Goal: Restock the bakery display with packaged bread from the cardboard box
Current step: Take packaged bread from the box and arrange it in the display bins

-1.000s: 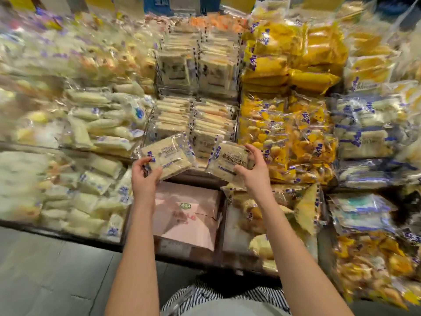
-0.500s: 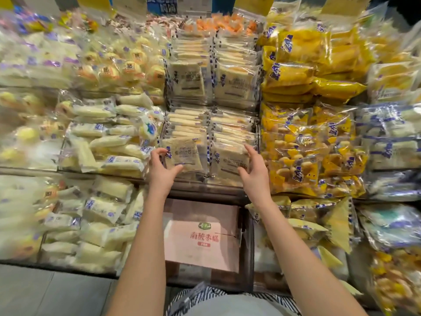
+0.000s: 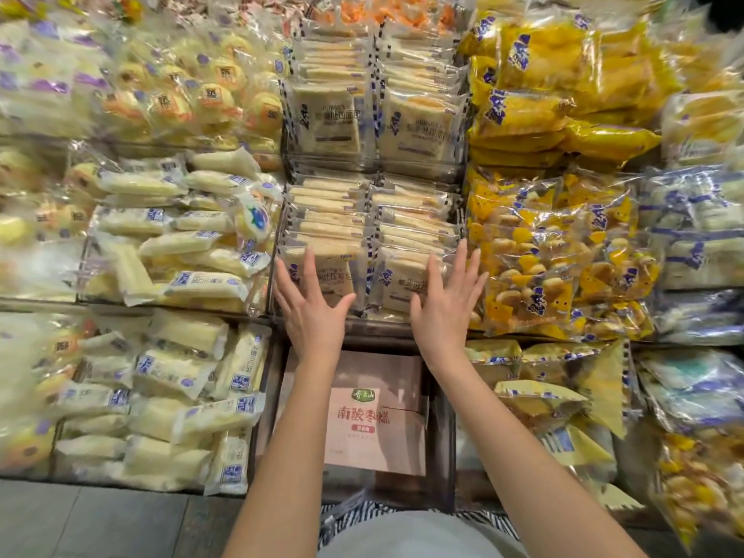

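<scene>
Left hand [image 3: 312, 312], right hand [image 3: 445, 312], fingers straight against bread packs [image 3: 398, 275]

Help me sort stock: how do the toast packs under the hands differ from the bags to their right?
The toast packs are clear, hold flat pale slices and stand filed in rows; the bags are yellow-printed, hold small round pieces and lie piled loosely. Both carry blue-purple logos.

Two rows of toast packs [image 3: 364, 235] stand side by side. The left hand [image 3: 312, 312] lies against the left row's near pack, the right hand [image 3: 445, 312] against the right row's. The box [image 3: 374, 420] lies nearer, below them. Roll packs [image 3: 193, 243] lie left, cake bags [image 3: 555, 255] right.
</scene>
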